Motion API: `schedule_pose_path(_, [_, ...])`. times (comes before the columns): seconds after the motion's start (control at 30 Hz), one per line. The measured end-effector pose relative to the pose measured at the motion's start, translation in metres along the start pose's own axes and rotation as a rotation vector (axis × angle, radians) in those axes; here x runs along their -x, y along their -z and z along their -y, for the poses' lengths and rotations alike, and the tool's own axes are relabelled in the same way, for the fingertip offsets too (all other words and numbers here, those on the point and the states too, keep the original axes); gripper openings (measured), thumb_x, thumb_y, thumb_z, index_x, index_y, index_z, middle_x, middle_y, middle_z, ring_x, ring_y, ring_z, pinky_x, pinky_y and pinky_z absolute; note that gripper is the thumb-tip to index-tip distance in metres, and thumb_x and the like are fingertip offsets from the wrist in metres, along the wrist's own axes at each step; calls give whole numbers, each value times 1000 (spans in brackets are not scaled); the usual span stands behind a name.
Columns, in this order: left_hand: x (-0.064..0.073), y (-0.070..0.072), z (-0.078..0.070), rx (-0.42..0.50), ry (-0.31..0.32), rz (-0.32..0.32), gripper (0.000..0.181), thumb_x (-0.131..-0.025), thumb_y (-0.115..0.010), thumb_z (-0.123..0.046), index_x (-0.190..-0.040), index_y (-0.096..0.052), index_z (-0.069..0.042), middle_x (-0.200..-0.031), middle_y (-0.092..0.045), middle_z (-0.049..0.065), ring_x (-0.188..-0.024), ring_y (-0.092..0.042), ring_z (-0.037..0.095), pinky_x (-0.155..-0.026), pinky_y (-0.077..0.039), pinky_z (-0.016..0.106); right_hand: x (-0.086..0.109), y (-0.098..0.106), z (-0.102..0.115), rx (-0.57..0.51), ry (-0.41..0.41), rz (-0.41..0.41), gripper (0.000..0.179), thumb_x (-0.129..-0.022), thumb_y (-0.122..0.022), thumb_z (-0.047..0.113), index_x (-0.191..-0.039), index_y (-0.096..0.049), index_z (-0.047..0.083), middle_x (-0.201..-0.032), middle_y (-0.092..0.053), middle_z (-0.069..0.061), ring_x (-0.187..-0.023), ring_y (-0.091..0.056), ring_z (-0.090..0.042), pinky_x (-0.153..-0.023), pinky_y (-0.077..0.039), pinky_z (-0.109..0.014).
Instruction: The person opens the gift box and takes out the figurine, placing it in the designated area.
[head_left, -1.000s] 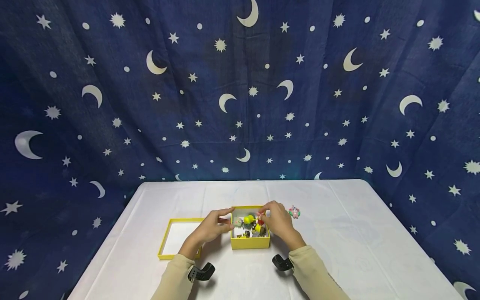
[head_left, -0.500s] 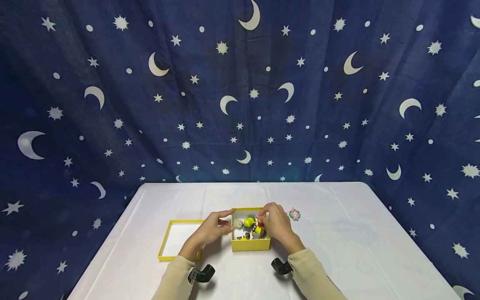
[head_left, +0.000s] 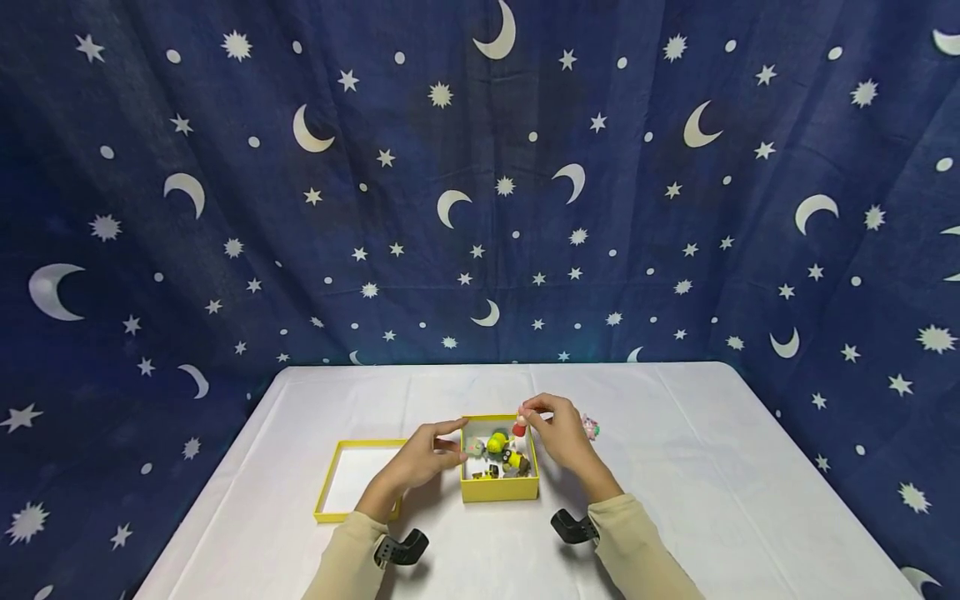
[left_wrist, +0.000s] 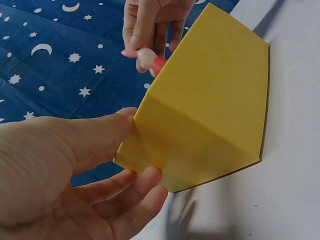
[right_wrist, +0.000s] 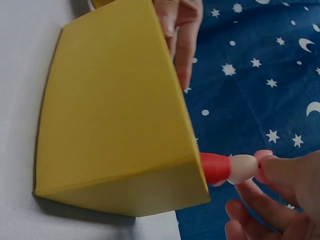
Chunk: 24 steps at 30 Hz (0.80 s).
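A yellow box (head_left: 500, 490) stands on the table with its top uncovered. My left hand (head_left: 423, 454) holds its left side, thumb by the rim and fingertips against the wall (left_wrist: 165, 150). Above the box's far right part, my right hand (head_left: 561, 435) pinches a small toy figurine (right_wrist: 215, 167) by its pink top. The figurine has a pale round middle and a red lower body, which hangs at rim height. Inside the box lie several small toys, among them a yellow one (head_left: 497, 442), a yellow-and-black one (head_left: 515, 460) and a grey-green one (head_left: 476, 447).
The shallow yellow-rimmed lid (head_left: 327, 487) lies white inside up, left of the box and partly behind my left arm. A pink-and-green toy (head_left: 592, 428) lies beyond my right hand, partly covered by it. A white cloth (head_left: 720, 467) covers the table.
My right hand has lifted the figurine from among the other toys up to the box's rim. It now covers part of the pink toy. My left hand stays at the box.
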<state>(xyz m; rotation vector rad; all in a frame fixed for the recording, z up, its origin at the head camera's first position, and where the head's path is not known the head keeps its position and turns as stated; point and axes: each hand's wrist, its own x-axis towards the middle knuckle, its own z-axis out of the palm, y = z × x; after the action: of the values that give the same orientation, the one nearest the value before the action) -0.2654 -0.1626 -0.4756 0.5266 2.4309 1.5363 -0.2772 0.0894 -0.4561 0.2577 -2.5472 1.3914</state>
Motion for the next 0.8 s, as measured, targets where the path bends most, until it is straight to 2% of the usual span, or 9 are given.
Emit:
schedule_pose_path(0.17, [0,0,1,-2,0,-2,56,-91,-65,-12,-144,-47,-12,-151,-44,12,-117,-61,29,-95,-49,41,-2,4,0,-166,-36,28,11,-97,-57,13,-97,-63,4,-105,-74,-14,-99,-68,-21,-86,-51,-32])
schedule_pose_path(0.27, [0,0,2,-4,1,1,56,-91,-66,-13,-144,-47,-13,-152,-44,11,-117,-61,30,-96,-48,41,-2,6,1,-286,-63,46,10,-100,-50,9,-100,-54,0,-108,-73,-21,-94,-70,-21,-82,-53,-27])
schedule_pose_path(0.37, [-1,1,2,-7,-8,9,57,-91,-66,-14,-145,-46,-14,-152,-43,13,-117,-61,31,-97,-48,43,-3,5,-1,-332,-43,35,9,-99,-50,6,-98,-53,-3,-103,-72,-25,-88,-71,-23,-76,-56,-24])
schedule_pose_path(0.43, [-1,1,3,-12,-15,8,57,-91,-66,-14,-144,-47,-13,-152,-43,14,-117,-61,32,-96,-49,43,-3,3,-3,-303,-9,38,10,-97,-54,5,-98,-57,-5,-99,-72,-26,-87,-71,-23,-75,-55,-22])
schedule_pose_path(0.53, [-2,1,4,-20,-21,5,57,-90,-67,-14,-144,-48,-14,-151,-43,15,-116,-62,30,-94,-50,38,-3,0,-7,-200,20,55,11,-93,-62,8,-99,-65,-2,-101,-73,-20,-93,-68,-22,-80,-53,-25])
schedule_pose_path(0.63, [-3,2,4,-23,-30,4,57,-89,-68,-14,-143,-48,-12,-151,-44,16,-114,-63,29,-90,-50,32,-2,-2,-11,-81,26,92,14,-90,-67,11,-102,-70,6,-112,-70,-15,-109,-63,-27,-91,-50,-39])
schedule_pose_path(0.73, [-3,2,4,-20,-39,7,58,-89,-68,-13,-143,-48,-11,-150,-44,17,-113,-63,29,-87,-50,29,0,-5,-15,7,33,140,19,-86,-70,10,-105,-73,8,-125,-63,-18,-124,-54,-36,-101,-43,-55])
schedule_pose_path(0.8, [-2,3,4,-16,-36,7,58,-89,-68,-13,-143,-48,-10,-150,-44,17,-113,-63,30,-88,-50,31,1,-7,-18,49,23,184,23,-84,-72,10,-107,-73,8,-134,-57,-22,-130,-47,-40,-106,-36,-60])
